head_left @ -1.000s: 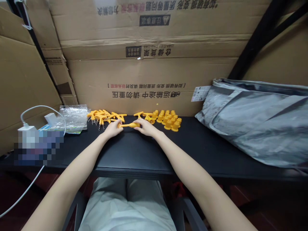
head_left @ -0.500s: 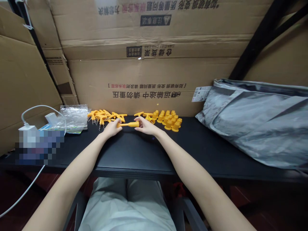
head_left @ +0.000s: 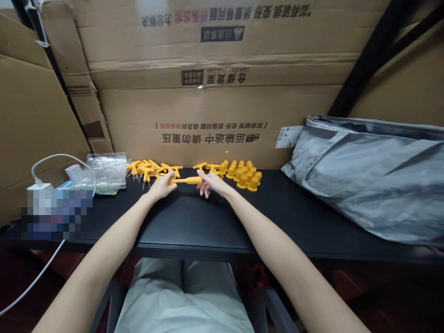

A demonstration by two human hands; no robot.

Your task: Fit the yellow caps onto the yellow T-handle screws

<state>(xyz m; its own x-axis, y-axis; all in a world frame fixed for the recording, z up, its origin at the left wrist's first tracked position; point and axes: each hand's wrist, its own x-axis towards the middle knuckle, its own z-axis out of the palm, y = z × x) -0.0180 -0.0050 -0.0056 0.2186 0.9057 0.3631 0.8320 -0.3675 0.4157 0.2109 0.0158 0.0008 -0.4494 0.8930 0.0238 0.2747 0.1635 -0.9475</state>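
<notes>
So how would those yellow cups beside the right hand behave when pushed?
The yellow cups would probably slide before tipping, since they stand upright on wide, flared bases. A pushed one may nudge neighbours, as they're closely bunched. Toppled, one might roll, being round.

hands (head_left: pixel 214 183) bare | forearms (head_left: pixel 120 236) bare | legwear (head_left: pixel 152 296) pale grey-green, softly creased cloth

Head-worn view, forward and down across lap (head_left: pixel 156 289) to nearby tabletop (head_left: pixel 194 219).

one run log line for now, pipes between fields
left hand: holds yellow tool | right hand: at its right end | nearby: yellow-handled corkscrews, flanged yellow pieces
</notes>
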